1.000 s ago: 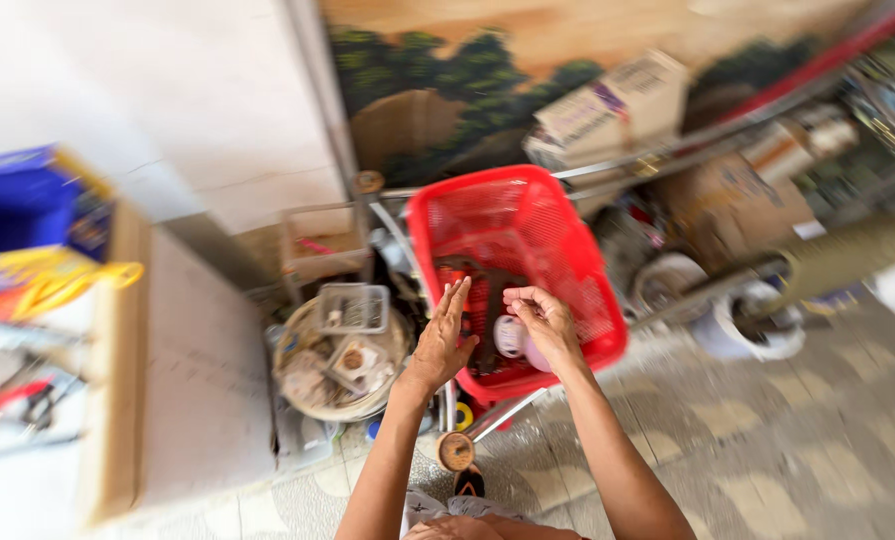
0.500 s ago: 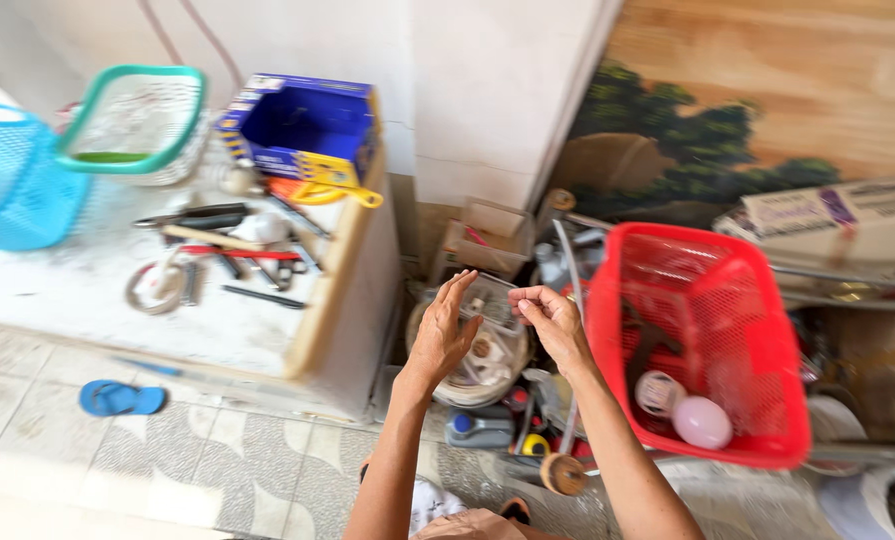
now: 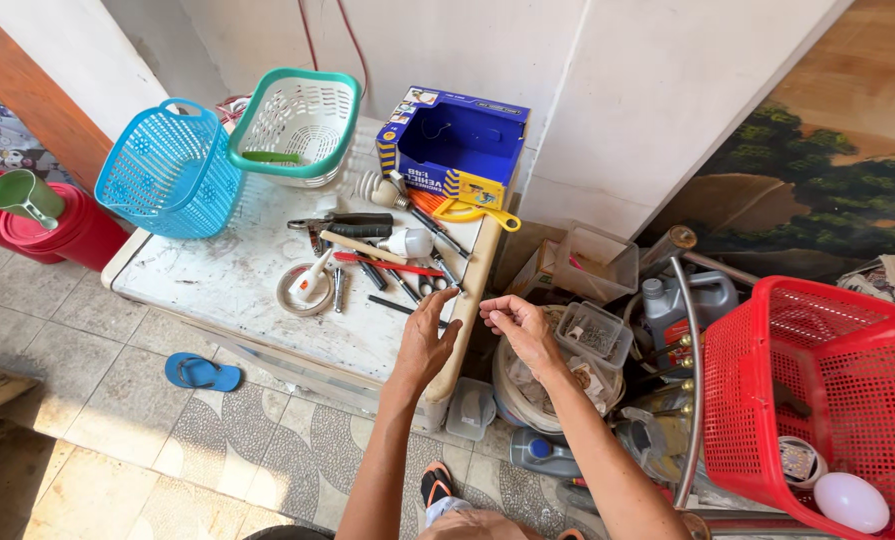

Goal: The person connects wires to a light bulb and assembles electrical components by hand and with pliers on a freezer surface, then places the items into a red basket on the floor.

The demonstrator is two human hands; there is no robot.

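Two hands over the table [image 3: 267,300] edge — left hand [image 3: 425,345] open, empty; right hand [image 3: 520,328] fingertips pinched, contents too small to tell — tools [image 3: 367,262] just beyond.

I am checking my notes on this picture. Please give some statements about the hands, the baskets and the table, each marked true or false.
1. Both hands, left hand and right hand, are raised near the table edge. True.
2. The red basket stands on the table. False: it is on the floor, at the right.
3. The blue basket lies beside the green-rimmed basket. True.
4. The blue sandal lies on the table. False: it is on the tiled floor.
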